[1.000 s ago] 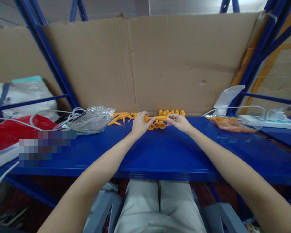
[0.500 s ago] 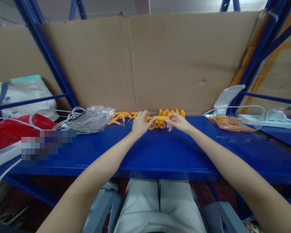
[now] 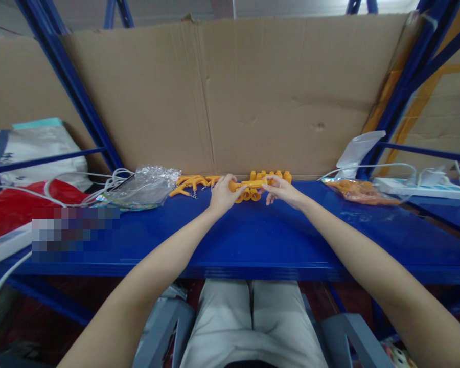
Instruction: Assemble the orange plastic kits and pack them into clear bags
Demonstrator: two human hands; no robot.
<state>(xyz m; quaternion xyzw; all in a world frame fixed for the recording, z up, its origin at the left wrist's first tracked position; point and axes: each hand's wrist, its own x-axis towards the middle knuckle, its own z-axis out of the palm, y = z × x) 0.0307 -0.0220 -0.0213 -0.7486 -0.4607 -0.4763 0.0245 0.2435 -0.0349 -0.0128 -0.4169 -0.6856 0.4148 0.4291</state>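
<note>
An orange tube-like plastic corkscrew part lies level between my two hands, above the tabletop. My left hand is closed with thumb and fingers around its left end. The thumb and fingertips of my right hand pinch its right end. Just below it, several orange funnel-shaped pieces face me with their open ends. Behind, several orange caps stand in rows, partly hidden by my right hand. Left of my left hand lie orange corkscrew handles with metal spirals.
The blue table ends behind at a tall cardboard panel. A clear plastic bag and white cables lie to the left. On the right are a bag of orange pieces and a white power strip.
My right fingers have closed further onto the right end of the orange part. My left hand keeps its hold almost unmoved. The whole view has shifted slightly.
</note>
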